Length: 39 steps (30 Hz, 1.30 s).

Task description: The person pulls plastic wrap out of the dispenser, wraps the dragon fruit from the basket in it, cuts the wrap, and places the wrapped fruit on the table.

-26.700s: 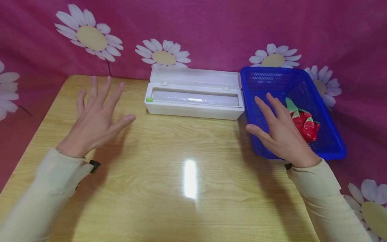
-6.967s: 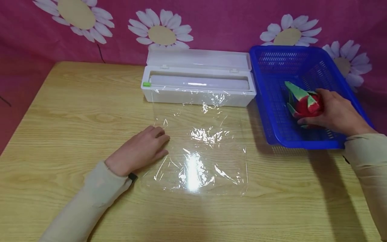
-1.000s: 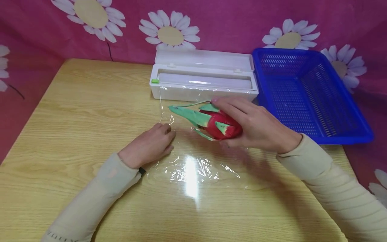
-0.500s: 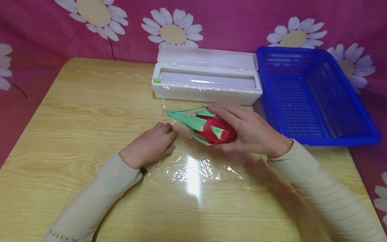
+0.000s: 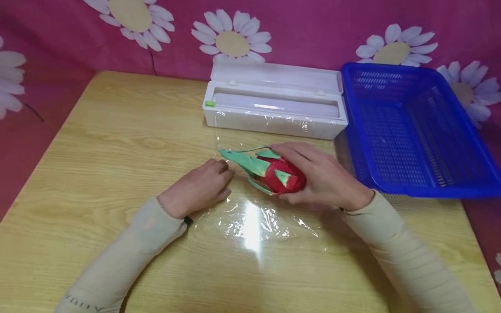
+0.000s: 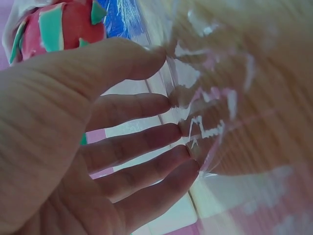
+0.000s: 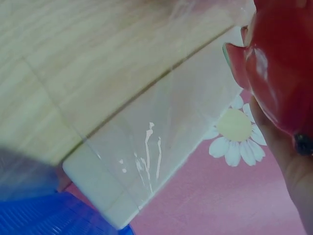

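My right hand [image 5: 325, 176] grips a red dragon fruit [image 5: 270, 176] with green leafy tips, its long tip pointing left. The fruit is over a sheet of clear cling film [image 5: 270, 224] spread on the table. My left hand [image 5: 197, 187] rests at the film's left edge; in the left wrist view its fingers [image 6: 142, 139] are nearly straight, tips against the film [image 6: 210, 93]. The film runs from a roll [image 5: 282, 106] in a white dispenser box [image 5: 270, 124] with its lid up. In the right wrist view the dragon fruit [image 7: 283, 63] fills the upper right.
A blue plastic basket [image 5: 422, 191] stands to the right of the dispenser, with nothing in it. A green slider [image 5: 210, 104] sits at the dispenser's left end. Behind the wooden table [image 5: 117, 130] hangs a pink cloth [image 5: 297, 26] with daisies.
Film has been drawn out of the dispenser, and the dragon fruit has left the basket in my right hand. Over the last second it moved slightly left and nearer me; my left hand stayed put.
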Available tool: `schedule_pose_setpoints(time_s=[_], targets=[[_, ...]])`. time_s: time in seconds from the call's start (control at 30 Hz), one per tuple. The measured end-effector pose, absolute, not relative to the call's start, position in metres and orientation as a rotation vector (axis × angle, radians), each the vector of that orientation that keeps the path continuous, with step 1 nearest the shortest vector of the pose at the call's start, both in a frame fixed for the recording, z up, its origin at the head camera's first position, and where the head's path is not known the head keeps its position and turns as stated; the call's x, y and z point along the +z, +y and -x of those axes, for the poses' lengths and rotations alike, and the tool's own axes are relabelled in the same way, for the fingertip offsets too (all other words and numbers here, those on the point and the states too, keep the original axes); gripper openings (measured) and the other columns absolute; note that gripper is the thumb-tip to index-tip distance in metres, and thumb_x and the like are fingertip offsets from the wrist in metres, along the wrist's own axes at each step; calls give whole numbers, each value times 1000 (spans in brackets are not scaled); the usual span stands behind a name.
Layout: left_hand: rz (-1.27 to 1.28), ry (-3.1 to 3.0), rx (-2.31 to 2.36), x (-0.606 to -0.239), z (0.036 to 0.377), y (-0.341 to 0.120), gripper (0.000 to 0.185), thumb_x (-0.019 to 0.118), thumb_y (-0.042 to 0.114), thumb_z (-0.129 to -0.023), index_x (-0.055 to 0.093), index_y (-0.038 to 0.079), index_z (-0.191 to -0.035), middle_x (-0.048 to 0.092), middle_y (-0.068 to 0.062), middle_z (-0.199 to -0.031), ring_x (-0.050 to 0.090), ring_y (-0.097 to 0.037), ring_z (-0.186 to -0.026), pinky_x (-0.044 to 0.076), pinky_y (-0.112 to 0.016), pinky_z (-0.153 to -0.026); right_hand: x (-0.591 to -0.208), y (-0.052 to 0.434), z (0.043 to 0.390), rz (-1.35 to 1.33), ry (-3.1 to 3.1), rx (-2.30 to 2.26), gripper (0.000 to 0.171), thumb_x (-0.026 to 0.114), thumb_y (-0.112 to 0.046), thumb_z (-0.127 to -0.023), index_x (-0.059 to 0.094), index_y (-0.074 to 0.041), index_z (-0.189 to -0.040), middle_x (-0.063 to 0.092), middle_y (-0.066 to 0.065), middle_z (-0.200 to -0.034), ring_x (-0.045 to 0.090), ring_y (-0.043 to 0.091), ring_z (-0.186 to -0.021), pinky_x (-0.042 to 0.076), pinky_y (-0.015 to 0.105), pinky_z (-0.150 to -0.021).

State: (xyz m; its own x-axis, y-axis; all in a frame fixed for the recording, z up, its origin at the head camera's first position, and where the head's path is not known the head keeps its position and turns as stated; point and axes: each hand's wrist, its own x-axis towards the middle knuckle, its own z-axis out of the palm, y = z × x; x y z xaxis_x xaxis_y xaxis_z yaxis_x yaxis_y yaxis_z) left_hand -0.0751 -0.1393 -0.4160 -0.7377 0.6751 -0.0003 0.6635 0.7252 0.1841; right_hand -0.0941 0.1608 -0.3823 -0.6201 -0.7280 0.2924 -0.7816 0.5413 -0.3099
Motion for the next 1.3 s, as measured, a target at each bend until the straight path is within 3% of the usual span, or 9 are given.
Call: schedule_pose_setpoints(time_s=[0.4,0.9,1.3], targets=[[-1068,2814,247,-417,74,-135,32,66,21,-98,69,0,-122,68,-17,-113,62,-30,-103,57,-42,-92,-399,168,90,-1280,-2677,670,102,96,-34,-63,50,-11,-151,61,13,-142,61,32,-130,55,51,-106],[-1090,2843,261,-420,74,-137,28,66,20,-98,69,1,-119,66,-14,-107,61,-27,-98,58,-40,-88,-404,169,92,-1280,-2690,671,101,96,-36,-64,51,-13,-151,61,11,-143,61,30,-131,56,51,-104],[-1056,2837,300,-417,76,-142,29,65,20,-98,68,2,-121,66,-13,-113,63,-28,-105,58,-43,-94,-401,172,97,-1317,-2743,707,101,95,-37,-64,50,-13,-151,61,11,-143,62,31,-130,55,51,-106]])
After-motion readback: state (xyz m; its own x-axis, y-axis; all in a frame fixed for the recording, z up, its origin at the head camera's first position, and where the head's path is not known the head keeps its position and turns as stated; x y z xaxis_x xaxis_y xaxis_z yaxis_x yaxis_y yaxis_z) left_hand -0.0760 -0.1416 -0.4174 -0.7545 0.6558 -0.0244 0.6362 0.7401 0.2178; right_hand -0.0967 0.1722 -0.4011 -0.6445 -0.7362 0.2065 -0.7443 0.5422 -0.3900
